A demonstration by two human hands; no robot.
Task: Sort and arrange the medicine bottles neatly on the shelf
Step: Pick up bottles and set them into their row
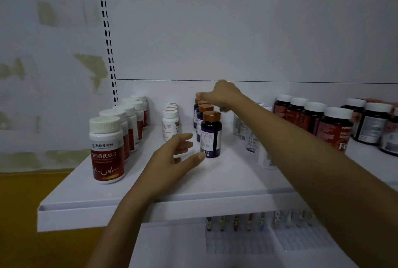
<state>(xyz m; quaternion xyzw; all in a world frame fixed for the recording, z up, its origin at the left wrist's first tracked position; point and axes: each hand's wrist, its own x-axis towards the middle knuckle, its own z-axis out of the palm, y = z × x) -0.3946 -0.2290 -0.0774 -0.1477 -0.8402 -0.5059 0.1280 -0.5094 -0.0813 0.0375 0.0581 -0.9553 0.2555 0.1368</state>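
Left hand [172,157] is hovering beside front purple bottle [211,136] on shelf [226,178], fingers [185,137] spread, holding nothing. Right hand [224,95] is reaching over rear bottle [197,101]; grip indiscernible. Bottles probably light, rigid, smooth: take by the body.

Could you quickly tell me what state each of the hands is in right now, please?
Left hand: open, thumb by the front purple bottle.
Right hand: fingertips at the rearmost copper cap; grip cannot be told.
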